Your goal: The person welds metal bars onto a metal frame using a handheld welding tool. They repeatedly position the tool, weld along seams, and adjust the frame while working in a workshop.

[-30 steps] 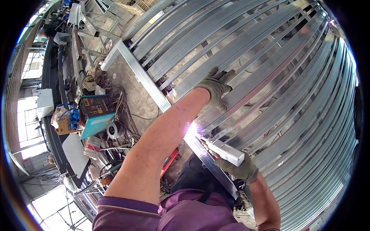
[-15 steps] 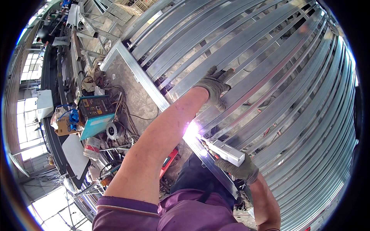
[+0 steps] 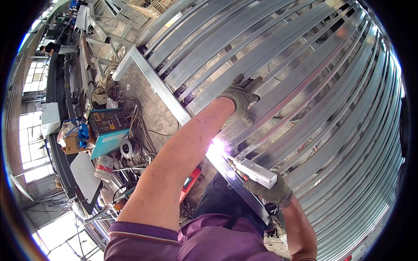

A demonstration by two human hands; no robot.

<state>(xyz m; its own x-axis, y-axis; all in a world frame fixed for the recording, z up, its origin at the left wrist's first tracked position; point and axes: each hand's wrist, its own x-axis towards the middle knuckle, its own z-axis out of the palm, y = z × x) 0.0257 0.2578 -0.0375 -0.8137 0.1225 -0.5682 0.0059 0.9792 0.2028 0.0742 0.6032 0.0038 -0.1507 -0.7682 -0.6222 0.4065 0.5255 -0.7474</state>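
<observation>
Fingers (image 3: 247, 83) of the left hand (image 3: 237, 96) spread across smooth metal slats (image 3: 278, 99); right fingers (image 3: 257, 188) wrap a boxy torch (image 3: 257, 173).

The outstretched left hand (image 3: 238, 98) lies palm down, fingers (image 3: 255, 83) spread; the right hand (image 3: 271, 191) is curled tight.

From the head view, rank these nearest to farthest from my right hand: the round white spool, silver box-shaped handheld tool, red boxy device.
From your olive-gloved right hand:
1. Silver box-shaped handheld tool, gripped in it.
2. Red boxy device, to its left.
3. Round white spool, farther left.
</observation>
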